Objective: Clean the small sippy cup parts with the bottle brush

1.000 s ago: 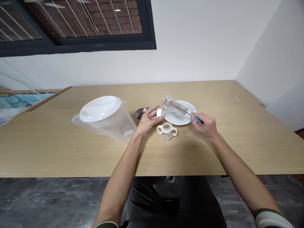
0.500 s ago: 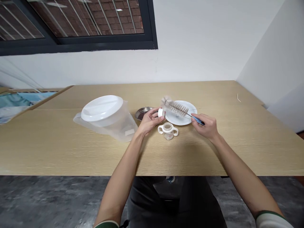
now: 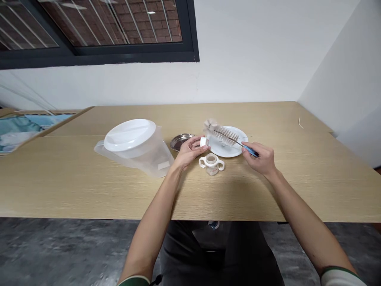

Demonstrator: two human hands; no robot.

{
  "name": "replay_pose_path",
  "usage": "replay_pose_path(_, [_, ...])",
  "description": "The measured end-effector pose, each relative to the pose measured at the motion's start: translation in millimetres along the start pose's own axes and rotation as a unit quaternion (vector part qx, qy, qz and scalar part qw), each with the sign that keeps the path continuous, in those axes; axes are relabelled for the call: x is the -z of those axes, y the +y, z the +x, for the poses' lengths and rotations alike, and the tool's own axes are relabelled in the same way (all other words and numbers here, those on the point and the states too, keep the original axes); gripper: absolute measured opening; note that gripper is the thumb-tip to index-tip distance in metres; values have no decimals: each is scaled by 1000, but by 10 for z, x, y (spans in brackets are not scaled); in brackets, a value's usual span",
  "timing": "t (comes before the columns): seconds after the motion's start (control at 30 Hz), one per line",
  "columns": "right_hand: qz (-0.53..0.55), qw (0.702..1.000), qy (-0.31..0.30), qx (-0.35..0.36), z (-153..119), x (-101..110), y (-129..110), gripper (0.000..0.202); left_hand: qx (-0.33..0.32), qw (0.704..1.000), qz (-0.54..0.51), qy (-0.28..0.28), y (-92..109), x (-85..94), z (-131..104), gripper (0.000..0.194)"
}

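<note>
Between the fingers of my left hand [image 3: 190, 151] is a small white bottle cap [image 3: 204, 142], held on its side above the table. My right hand [image 3: 262, 158] grips the blue handle of a bottle brush [image 3: 224, 134], whose pale bristles point left over a white plate [image 3: 228, 152]. The brush's tip hangs just above and behind the cap, and I cannot tell whether they touch. Nearer to me, a small clear baby bottle [image 3: 212, 170] with two white handles stands upright, its mouth uncovered.
A large translucent plastic jug [image 3: 149, 155] with a white lid [image 3: 131, 135] stands on the left. Behind my left hand lies a round metal dish [image 3: 178, 141], partly covered by it. A thin pale strip [image 3: 301, 123] lies at the far right of the wooden table [image 3: 104, 194].
Everything sits slightly further right as the view shifts a little. The cap has turned slightly in my left hand; both hands keep their holds.
</note>
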State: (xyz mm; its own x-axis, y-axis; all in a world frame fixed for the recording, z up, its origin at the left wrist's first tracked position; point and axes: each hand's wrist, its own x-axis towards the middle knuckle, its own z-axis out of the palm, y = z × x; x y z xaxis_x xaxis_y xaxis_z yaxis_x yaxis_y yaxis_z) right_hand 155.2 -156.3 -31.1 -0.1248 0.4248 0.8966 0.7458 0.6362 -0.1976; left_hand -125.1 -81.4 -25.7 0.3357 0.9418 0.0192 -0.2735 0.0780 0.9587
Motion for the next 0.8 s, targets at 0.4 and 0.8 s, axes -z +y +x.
replay_pose_path(0.4, [-35,999,-1,-29,-29,-12,52,19,-19,1000,23,-6,-46,47,33,69])
replay_pose_path(0.8, [-21,999,-43,-6,-48,-34,10,21,-8,1000,-13,7,-37,26,21,71])
